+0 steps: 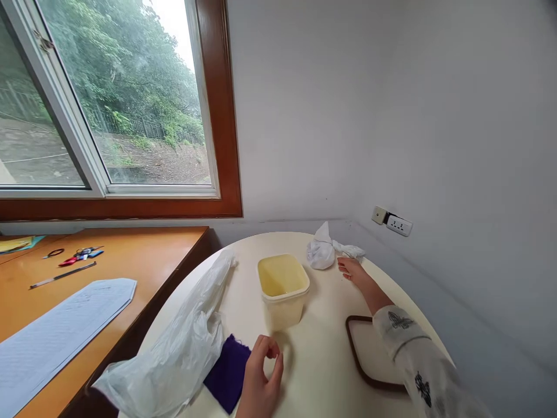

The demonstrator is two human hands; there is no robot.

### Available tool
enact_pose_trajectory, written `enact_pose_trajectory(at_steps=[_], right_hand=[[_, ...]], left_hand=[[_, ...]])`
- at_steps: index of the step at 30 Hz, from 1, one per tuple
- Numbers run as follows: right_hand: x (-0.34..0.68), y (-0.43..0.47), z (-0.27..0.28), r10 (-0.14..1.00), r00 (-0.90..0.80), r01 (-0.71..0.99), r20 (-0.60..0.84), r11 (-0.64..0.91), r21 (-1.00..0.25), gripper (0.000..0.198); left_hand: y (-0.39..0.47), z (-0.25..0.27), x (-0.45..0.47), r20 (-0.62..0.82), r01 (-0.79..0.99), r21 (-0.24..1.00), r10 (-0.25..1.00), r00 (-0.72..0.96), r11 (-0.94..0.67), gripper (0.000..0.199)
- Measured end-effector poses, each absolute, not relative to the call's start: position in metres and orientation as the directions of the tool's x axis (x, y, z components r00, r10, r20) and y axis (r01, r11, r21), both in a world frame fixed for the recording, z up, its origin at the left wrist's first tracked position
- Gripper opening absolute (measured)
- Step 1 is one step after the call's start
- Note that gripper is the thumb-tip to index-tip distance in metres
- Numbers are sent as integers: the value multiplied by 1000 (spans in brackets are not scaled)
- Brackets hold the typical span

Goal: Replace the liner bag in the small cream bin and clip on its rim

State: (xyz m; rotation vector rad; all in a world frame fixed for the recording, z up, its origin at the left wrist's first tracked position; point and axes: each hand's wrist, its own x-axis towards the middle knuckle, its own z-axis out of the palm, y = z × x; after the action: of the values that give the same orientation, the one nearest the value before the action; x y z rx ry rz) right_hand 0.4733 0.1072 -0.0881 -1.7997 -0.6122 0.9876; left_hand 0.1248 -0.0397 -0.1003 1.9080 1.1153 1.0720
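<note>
On the round cream surface (322, 363), beyond a square pale-yellow plastic container (285, 312), lies a knotted white plastic bag (322, 254). The right hand (355, 273), fingers loosely parted beside it, seems to be reaching; gripping calls for closing them. The left hand (261, 378) curls; whether its fingertips meet, I cannot tell.

a round table (322, 371) holds a tub (285, 312), a plastic bag (169, 354) beside a purple cloth (227, 374), a knotted bag (322, 253) and a brown-rimmed square (369, 354).

Pen (63, 275) beside papers (65, 337) on wooden desk (161, 255)
</note>
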Motion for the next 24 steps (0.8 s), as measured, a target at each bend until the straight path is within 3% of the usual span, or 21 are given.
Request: enact_pose_trajectory(at_steps=[7,11,15,20,22,24], right_hand=[[453,79,-91,793,456,4,-403,-454,-891,32],[442,67,-82,812,502,36,-298,-364,-931,28],[422,47,-67,764,645,126,22,-78,-989,21],[371,-7,-48,609,689,316,394,238,-919,21],[347,-32,-42,519,514,577,683,380,-723,13],[325,-53,-41,486,322,684,813,474,-555,8]], left_hand=[[-36,-107,125,361,385,808,891,275,-446,11],[-36,-105,125,410,380,792,877,249,-478,12],[-33,-100,119,438,340,815,883,167,-469,12],[-25,-96,105,398,232,897,916,-52,-377,11],[-23,-96,102,365,149,925,926,-99,-349,11],[-21,-96,99,344,67,939,931,-121,-338,11]])
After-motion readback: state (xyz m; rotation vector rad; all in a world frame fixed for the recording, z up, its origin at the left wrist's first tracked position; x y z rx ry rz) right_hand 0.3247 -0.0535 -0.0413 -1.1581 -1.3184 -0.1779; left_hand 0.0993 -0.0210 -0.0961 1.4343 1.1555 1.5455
